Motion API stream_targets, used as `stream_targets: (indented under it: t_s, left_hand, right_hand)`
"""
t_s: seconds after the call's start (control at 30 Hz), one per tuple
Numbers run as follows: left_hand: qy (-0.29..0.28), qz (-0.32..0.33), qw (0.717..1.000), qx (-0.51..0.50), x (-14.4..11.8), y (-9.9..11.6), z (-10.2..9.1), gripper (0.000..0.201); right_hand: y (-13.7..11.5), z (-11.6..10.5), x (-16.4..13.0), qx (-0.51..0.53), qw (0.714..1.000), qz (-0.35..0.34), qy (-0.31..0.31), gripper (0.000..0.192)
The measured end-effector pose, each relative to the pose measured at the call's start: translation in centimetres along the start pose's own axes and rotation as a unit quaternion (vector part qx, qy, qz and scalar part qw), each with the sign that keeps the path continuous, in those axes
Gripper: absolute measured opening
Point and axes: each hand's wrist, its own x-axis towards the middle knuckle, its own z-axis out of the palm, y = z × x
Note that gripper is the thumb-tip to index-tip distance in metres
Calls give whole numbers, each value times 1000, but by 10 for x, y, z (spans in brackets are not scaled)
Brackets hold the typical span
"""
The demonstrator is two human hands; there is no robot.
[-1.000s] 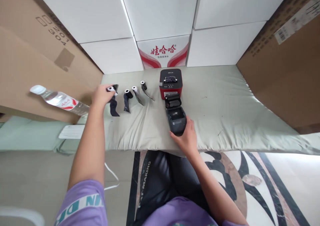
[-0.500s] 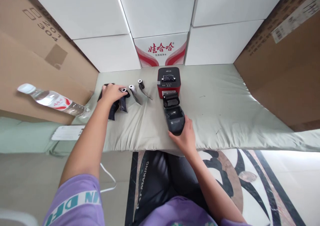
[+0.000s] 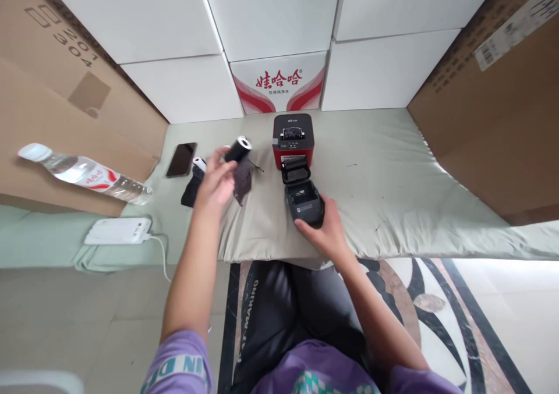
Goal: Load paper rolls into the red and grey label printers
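With twelve o'clock straight ahead of the wearer, the legs (image 3: 297, 301) in dark trousers are seen nearest, at six o'clock, below the edge of the cloth-covered desk (image 3: 367, 208). The near end of the dark device (image 3: 308, 210) is clasped by the right grip (image 3: 331, 229), with the thumb laid along the near side and the fingers along the right. The device is set at about eleven o'clock from that grip, and its lid (image 3: 296, 174) is opened out towards twelve.

A black roll (image 3: 238, 149) with a white core is pinched between the fingers of the left grip (image 3: 216, 181), at one o'clock from the hand; the dark device is placed at about four o'clock from the roll. A dark strip (image 3: 242, 184), blurred, is seen hanging below the roll.

From the left grip, the white power bank (image 3: 117, 231) is found at eight o'clock, the water bottle (image 3: 94, 176) at nine and the phone (image 3: 181, 159) at ten, with a white-ended roll (image 3: 200, 163) between phone and hand. At twelve from the dark device, the red-and-black device (image 3: 293, 141) is placed; whether it is touched by the lid cannot be told. Farther off at twelve, white boxes (image 3: 279, 16) are stacked.
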Motion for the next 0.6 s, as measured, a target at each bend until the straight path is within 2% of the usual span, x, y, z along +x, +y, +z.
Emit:
stream_targets:
  t_s: [0.07, 0.1, 0.17, 0.23, 0.3, 0.37, 0.5, 0.6]
  left_hand:
    - [-57, -52, 997, -4, -12, -23, 33, 47]
    - [-77, -58, 995, 24, -17, -34, 48, 44]
    - [-120, -35, 987, 102, -27, -51, 71, 41]
    - [-154, 12, 964, 218, -35, -61, 86, 33]
    - [-174, 58, 930, 319, -42, -64, 92, 25]
    - [-175, 94, 903, 380, -47, -63, 93, 21]
    - [-125, 158, 859, 470, -51, -57, 91, 24]
    - [-122, 161, 829, 521, -51, -54, 91, 26]
  right_hand:
    - [2, -14, 27, 52, 999, -4, -11, 54]
    - [2, -19, 44, 72, 997, -6, -8, 45]
    - [4, -25, 80, 84, 996, -33, -3, 32]
    - [8, -23, 111, 107, 992, -69, 20, 22]
    - [13, -16, 130, 133, 986, -86, 49, 19]
    - [20, -7, 136, 139, 984, -83, 70, 17]
    - [26, 0, 128, 120, 986, -95, 68, 16]
    - [26, -2, 125, 108, 986, -104, 71, 15]
